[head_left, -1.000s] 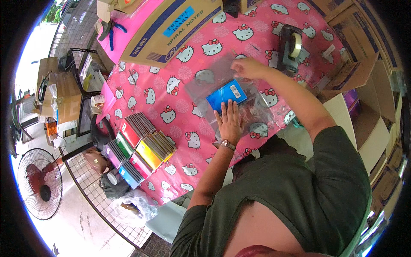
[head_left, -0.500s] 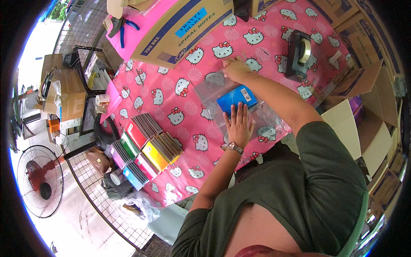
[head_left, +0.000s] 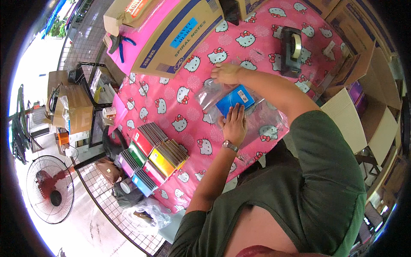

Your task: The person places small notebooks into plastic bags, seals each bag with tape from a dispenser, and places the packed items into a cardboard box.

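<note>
A small blue spiral notebook (head_left: 231, 99) with a white label lies tilted on or inside a clear plastic bag (head_left: 269, 118); I cannot tell which. My left hand (head_left: 234, 128), wearing a wristwatch, rests open with its fingers stretched over the notebook's near edge and the plastic. Beyond the notebook, my right hand (head_left: 225, 73) has curled fingers at the far edge of the bag, closed on the plastic. Its fingertips are partly hidden. Under everything spreads a pink patterned tablecloth (head_left: 179, 141).
Stacked spiral notebooks (head_left: 150, 145) in several colours stand at the left. A large carton (head_left: 180, 40) sits at the back, with blue-handled pliers (head_left: 121, 49) beside it. A tape dispenser (head_left: 291, 51) stands back right, near an open carton (head_left: 344, 120). A fan (head_left: 50, 189) is far left.
My right hand has shifted slightly left and toward me along the bag's far edge. My left hand has slid a little nearer, uncovering more of the notebook. The whole view has turned slightly.
</note>
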Available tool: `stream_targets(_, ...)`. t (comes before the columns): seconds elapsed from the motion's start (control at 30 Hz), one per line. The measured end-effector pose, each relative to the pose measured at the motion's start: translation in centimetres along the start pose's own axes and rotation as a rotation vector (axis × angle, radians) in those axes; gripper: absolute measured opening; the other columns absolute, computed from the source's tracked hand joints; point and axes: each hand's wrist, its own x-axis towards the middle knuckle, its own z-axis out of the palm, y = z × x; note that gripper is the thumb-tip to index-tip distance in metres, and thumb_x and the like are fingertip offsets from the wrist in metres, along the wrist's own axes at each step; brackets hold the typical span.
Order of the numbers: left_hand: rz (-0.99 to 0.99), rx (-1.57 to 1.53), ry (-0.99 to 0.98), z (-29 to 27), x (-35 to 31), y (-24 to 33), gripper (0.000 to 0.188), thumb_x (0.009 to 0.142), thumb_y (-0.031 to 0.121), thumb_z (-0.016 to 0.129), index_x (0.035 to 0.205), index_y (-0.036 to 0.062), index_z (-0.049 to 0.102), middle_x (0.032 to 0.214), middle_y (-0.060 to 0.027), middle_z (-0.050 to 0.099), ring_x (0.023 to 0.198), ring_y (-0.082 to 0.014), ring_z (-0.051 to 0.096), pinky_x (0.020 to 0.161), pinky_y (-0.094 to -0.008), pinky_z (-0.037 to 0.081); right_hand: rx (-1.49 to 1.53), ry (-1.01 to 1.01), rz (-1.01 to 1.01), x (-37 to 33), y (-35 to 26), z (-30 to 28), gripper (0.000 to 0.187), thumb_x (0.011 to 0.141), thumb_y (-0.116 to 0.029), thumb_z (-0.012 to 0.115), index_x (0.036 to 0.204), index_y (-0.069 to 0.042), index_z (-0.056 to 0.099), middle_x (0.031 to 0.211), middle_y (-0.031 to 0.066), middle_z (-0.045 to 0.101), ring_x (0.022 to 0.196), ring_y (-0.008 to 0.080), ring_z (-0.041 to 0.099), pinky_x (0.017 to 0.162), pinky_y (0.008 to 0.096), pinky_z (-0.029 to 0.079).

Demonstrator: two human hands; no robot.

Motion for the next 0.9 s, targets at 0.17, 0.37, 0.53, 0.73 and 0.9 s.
stream_targets(0.17,0.033,-0.023,0.050,0.4,-0.1,0.0,0.042,0.087,0.020,0.052,0.129,0.0160,0.048,0.136,-0.0044,0.046,0.122,-0.0207,0.047,0.095,-0.0486,0.026,0.111,-0.230,0.190,0.6,1.1,0.9,0.019,0.081,-0.020,0.052,0.095,-0.014,0.063,0.102,0.0036,0.061,0.104,0.0222,0.054,0.091,0.0394,0.037)
stream_targets(0.37,0.047,-0.024,0.049,0.0,-0.2,-0.4,0.045,0.083,0.016,0.055,0.128,0.0156,0.049,0.136,-0.0047,0.047,0.120,-0.0207,0.048,0.095,-0.0467,0.027,0.318,-0.024,0.160,-0.5,0.2,1.3,0.020,0.080,-0.022,0.056,0.098,-0.012,0.060,0.101,0.0085,0.060,0.104,0.0245,0.054,0.091,0.0429,0.037)
stream_targets(0.53,-0.067,-0.123,0.074,0.2,0.8,-1.2,0.042,0.080,0.012,0.057,0.122,0.0139,0.051,0.126,-0.0074,0.050,0.112,-0.0252,0.050,0.088,-0.0456,0.030,0.316,0.035,0.242,-0.5,-1.1,-0.3,0.020,0.077,-0.022,0.060,0.095,-0.013,0.061,0.099,0.0091,0.059,0.104,0.0245,0.053,0.091,0.0441,0.039)
stream_targets(0.73,-0.330,-0.108,0.439,1.2,4.1,-2.0,0.047,0.074,0.016,0.060,0.120,0.0116,0.050,0.131,-0.0128,0.044,0.130,-0.0266,0.032,0.100,-0.0538,0.020,0.328,0.222,0.383,-6.6,-10.3,-4.9,0.017,0.078,-0.018,0.053,0.089,-0.008,0.062,0.095,0.0090,0.060,0.098,0.0238,0.055,0.087,0.0367,0.042)
stream_targets(0.9,-0.035,0.194,-0.009,-3.9,6.9,-3.5,0.040,0.070,0.016,0.061,0.110,0.0189,0.062,0.122,0.0001,0.052,0.129,-0.0241,0.034,0.104,-0.0655,0.009,0.178,0.451,0.507,-9.0,-13.4,-1.6,0.015,0.075,-0.019,0.053,0.085,-0.010,0.060,0.089,0.0055,0.056,0.092,0.0220,0.054,0.086,0.0359,0.041)
